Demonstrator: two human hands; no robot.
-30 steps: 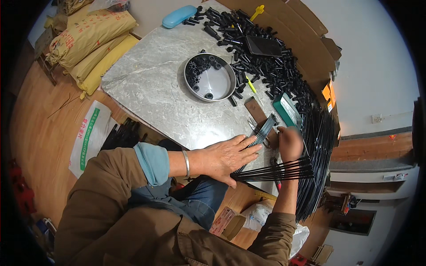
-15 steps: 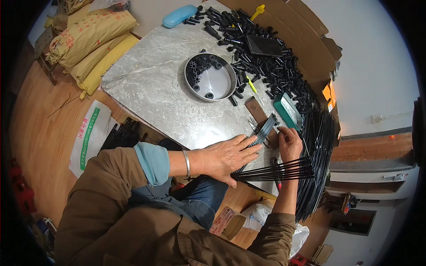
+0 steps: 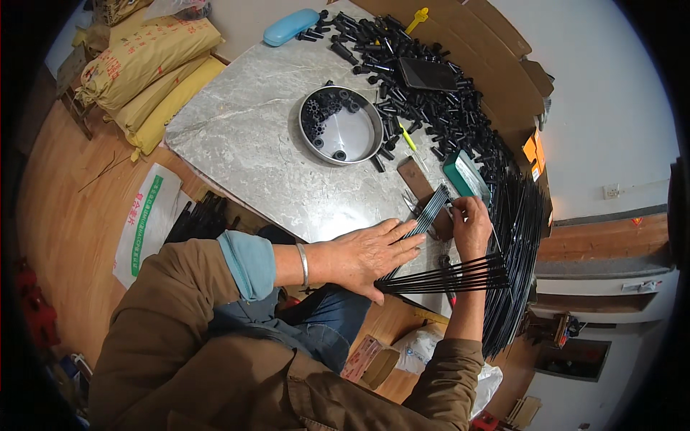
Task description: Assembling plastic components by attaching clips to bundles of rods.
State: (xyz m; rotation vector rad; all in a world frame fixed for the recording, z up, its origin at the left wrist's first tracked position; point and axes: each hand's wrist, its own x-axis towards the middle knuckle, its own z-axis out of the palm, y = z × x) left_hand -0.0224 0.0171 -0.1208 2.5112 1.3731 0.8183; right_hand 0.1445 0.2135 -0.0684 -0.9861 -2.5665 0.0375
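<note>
My left hand [image 3: 370, 253] lies flat with its fingers stretched over a row of thin dark rods [image 3: 430, 214] at the table's near edge. Thin black rods [image 3: 438, 277] fan out from beside its thumb and cross over my right forearm. By the far ends of the row, my right hand [image 3: 471, 218] is closed in a pinch; what its fingertips hold is too small to make out. A brown block [image 3: 415, 176] and a green open case [image 3: 467, 176] lie just beyond. Metal pliers-like tools partly show beside the row.
A round metal tin [image 3: 341, 158] holds small black tubular parts. Many black plastic pieces [image 3: 460, 115] and a dark phone-like slab [image 3: 428, 75] cover the table's far right. A large bundle of black rods [image 3: 521, 237] hangs at the right edge. A blue case [image 3: 291, 26] sits far back.
My right hand has shifted slightly up and away from me, with its fingers still pinched near the rod ends. My left hand stays in place on the rods.
</note>
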